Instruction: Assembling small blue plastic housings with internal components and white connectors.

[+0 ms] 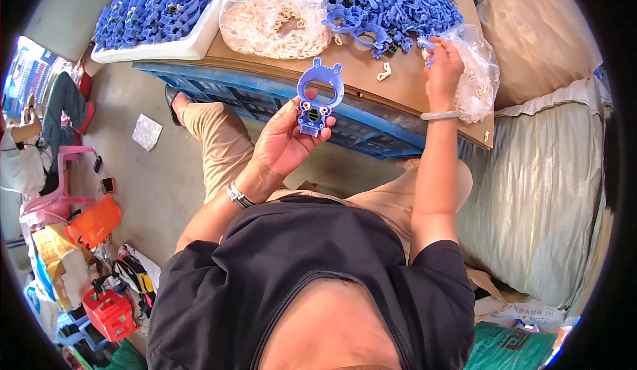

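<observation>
My left hand [285, 138] is closed on the lower part of a blue plastic ring-topped part [321, 74]. Two small knobs stick up from its ring, and a dark patch and pale round spots show on its base. Off to the right, above the table's edge, the fingers of my right hand [444, 71] pinch a small blue plastic piece [429, 61], only partly visible. Near that hand lie a heap of small blue plastic parts [415, 5] and a clear bag of pale pieces [479, 71]. One loose cream-coloured piece [384, 72] rests on the cardboard tabletop.
A white foam tray [152, 53] heaped with blue parts and another bag of pale pieces [272, 25] stand on the table. Blue crates [371, 128] are beneath. Large sacks [537, 184] fill the right side. At left are a seated person's legs and a red basket [109, 313].
</observation>
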Available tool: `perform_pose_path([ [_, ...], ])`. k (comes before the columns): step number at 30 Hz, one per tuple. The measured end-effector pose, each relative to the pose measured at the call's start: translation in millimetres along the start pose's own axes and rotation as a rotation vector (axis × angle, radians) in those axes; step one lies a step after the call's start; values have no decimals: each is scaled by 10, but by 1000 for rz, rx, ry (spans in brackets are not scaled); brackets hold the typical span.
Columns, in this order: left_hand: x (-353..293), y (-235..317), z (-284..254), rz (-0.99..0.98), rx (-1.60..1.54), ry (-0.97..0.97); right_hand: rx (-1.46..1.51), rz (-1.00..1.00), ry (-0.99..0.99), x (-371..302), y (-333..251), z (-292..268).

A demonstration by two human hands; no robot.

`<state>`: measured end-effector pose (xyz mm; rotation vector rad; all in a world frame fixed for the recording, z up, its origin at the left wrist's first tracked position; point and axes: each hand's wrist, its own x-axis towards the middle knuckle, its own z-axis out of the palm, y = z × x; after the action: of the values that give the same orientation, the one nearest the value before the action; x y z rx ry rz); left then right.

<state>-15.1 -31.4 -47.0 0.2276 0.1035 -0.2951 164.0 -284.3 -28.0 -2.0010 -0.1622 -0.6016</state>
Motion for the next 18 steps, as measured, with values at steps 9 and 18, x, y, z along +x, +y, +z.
perform_pose_path([
  [9,14,-25,0,37,155,-43,952,383,-521,-420,-753,-33],
  [18,-18,-53,51,76,265,9,968,406,-844,-793,-931,71],
])
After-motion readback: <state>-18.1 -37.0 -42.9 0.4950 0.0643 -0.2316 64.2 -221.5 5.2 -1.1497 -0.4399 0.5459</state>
